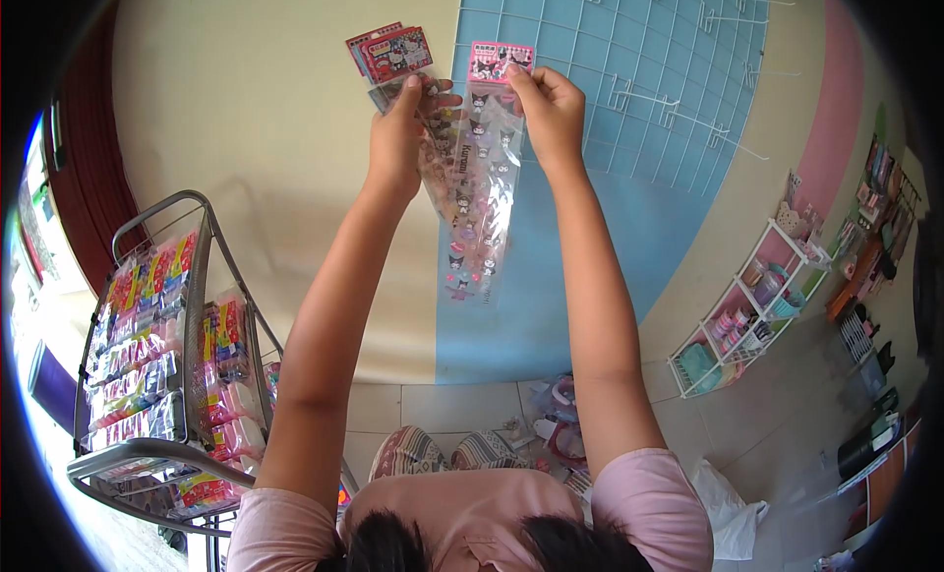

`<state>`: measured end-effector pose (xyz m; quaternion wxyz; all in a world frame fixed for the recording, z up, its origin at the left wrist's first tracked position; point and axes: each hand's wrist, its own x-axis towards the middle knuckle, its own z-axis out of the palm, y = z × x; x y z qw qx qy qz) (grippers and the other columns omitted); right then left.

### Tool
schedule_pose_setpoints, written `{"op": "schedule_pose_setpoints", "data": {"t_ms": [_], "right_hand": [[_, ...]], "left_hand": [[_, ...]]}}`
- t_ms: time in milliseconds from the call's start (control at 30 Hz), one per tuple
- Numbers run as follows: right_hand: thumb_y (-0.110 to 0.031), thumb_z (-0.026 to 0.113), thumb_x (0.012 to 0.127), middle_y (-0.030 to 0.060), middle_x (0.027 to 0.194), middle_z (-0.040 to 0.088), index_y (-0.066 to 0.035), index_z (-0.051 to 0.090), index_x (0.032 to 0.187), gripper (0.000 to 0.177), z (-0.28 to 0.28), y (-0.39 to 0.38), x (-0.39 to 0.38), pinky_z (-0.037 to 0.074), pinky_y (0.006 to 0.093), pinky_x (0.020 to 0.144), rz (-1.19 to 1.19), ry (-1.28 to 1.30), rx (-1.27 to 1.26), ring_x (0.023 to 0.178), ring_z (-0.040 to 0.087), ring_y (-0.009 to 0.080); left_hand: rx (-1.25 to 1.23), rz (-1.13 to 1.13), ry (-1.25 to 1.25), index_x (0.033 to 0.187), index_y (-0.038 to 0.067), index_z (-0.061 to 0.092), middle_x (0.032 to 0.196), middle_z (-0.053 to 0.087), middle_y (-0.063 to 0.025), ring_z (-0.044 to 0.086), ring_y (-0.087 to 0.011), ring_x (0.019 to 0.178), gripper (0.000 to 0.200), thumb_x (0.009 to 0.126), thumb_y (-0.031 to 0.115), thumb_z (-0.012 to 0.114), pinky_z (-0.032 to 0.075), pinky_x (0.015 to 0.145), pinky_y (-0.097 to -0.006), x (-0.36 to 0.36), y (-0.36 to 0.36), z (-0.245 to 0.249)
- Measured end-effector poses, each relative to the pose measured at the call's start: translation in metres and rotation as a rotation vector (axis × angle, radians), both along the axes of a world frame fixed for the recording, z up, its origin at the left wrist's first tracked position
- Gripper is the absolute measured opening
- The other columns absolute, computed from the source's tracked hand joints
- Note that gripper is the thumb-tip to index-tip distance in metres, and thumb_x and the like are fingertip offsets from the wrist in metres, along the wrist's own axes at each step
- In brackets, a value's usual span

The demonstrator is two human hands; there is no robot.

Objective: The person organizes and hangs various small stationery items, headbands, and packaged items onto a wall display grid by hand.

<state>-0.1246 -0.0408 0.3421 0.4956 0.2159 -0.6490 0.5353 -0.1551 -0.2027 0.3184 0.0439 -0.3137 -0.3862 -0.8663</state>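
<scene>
My left hand [396, 139], closed with the thumb on top, grips a fanned stack of sticker packs [398, 53] by their red header cards. My right hand [555, 112] pinches the pink header card of a long clear sticker pack [482, 193]. Printed on this pack are small black-and-purple cartoon characters and the word "Kuromi". It hangs straight down, its left side overlapping the clear strips below my left hand. Both hands are raised in front of the wall, close together. Some fingers of my left hand show through the clear plastic.
A white wire grid [551, 21] with hooks [669, 110] is on the blue wall. At left stands a metal rack [197, 277] full of colourful packs. A white shelf [733, 351] stands at right. Packaged items [562, 424] and a white plastic bag [730, 513] lie on the floor.
</scene>
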Motion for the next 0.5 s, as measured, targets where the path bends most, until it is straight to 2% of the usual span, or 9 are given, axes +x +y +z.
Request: {"op": "schedule_pose_setpoints", "data": {"t_ms": [133,233,333,433,500], "right_hand": [[-0.022,0.068,0.083,-0.0009,0.063,0.053,-0.005,0.061,0.071,0.022,0.001,0.002,0.0,0.034,0.0221,0.052,0.179,-0.062,-0.119,0.055,0.044,0.0065],[-0.022,0.068,0.082,-0.0003,0.07,0.056,-0.007,0.063,0.076,0.018,0.004,-0.003,0.01,0.033,0.0232,0.057,0.357,-0.153,-0.283,0.059,0.045,0.0084],[-0.024,0.07,0.081,-0.0009,0.07,0.057,-0.007,0.063,0.075,0.019,0.001,0.002,0.004,0.034,0.0228,0.056,0.33,-0.185,-0.321,0.061,0.047,0.0071],[-0.028,0.071,0.081,-0.0011,0.071,0.059,-0.006,0.063,0.074,0.024,-0.004,0.007,-0.01,0.037,0.0221,0.058,0.171,-0.162,-0.168,0.064,0.049,0.0057],[-0.031,0.071,0.081,-0.0005,0.071,0.06,-0.005,0.063,0.073,0.029,-0.005,0.014,-0.022,0.039,0.0223,0.059,-0.077,-0.199,-0.062,0.065,0.051,0.0059]], "left_hand": [[-0.076,0.045,0.006,0.103,0.0,0.06,0.09,0.065,-0.0137,0.065,-0.021,0.079,0.032,0.094,0.028,0.05,0.053,0.067,-0.0347,0.001,-0.008,0.003],[-0.074,0.022,0.009,0.105,0.001,0.061,0.086,0.064,-0.0092,0.064,-0.0184,0.075,0.03,0.093,0.027,0.052,0.053,0.066,-0.0329,0.003,-0.012,0.004],[-0.063,0.04,0.039,0.103,0.001,0.061,0.085,0.064,-0.0114,0.064,-0.0195,0.075,0.029,0.093,0.026,0.052,0.053,0.064,-0.0326,0.002,-0.012,0.004],[-0.053,0.014,0.006,0.102,0.001,0.062,0.085,0.064,-0.0108,0.064,-0.019,0.074,0.029,0.093,0.026,0.052,0.053,0.064,-0.0326,0.007,-0.013,0.006],[-0.082,0.051,0.01,0.102,0.002,0.063,0.086,0.065,-0.0092,0.063,-0.0178,0.075,0.028,0.092,0.027,0.053,0.051,0.065,-0.0313,0.009,-0.014,0.006]]}}
